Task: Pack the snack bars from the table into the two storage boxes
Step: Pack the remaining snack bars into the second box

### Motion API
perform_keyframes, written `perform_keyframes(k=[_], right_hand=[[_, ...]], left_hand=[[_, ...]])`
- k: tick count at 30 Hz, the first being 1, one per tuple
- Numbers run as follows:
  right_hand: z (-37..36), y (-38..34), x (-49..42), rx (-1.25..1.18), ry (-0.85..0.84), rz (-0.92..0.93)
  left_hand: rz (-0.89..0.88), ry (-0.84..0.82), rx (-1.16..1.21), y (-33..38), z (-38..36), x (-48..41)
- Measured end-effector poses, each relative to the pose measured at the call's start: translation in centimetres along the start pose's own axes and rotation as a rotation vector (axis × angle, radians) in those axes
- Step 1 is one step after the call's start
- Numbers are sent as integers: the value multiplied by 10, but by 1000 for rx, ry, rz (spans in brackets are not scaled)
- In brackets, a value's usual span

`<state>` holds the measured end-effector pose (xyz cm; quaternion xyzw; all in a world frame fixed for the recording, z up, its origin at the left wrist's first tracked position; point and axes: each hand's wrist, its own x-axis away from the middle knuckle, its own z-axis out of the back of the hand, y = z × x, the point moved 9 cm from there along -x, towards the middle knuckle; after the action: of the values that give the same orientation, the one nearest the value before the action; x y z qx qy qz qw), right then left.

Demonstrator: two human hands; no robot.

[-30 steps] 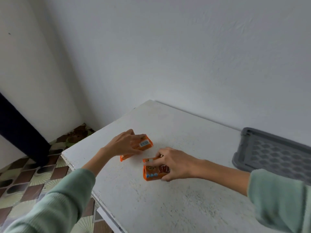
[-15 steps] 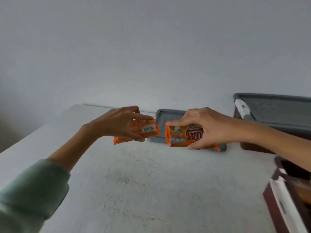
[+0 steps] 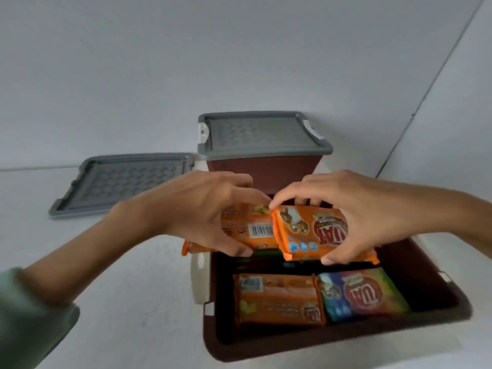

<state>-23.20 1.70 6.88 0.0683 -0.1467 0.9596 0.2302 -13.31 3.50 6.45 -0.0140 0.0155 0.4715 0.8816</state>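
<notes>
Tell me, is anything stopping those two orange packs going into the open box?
Nothing I can see. The left hand and right hand hold the orange packs over the open box. Its lid lies aside on the table. Two other packs lie inside.

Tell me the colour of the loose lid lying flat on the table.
Grey plastic lid, with a raised hexagon-like pattern; best seen in the head view.

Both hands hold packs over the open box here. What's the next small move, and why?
Probably lower both into the far half of the open box. The left hand grips the barcode-side pack and the right hand the logo-side pack above it, while an orange pack and a multicoloured pack already lie in the near half.
</notes>
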Motion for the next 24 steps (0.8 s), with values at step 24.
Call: perform_keyframes(k=[24], right_hand=[[-100, 57, 40, 157, -464, -146]], left_hand=[[66, -524, 305, 79, -102, -22]])
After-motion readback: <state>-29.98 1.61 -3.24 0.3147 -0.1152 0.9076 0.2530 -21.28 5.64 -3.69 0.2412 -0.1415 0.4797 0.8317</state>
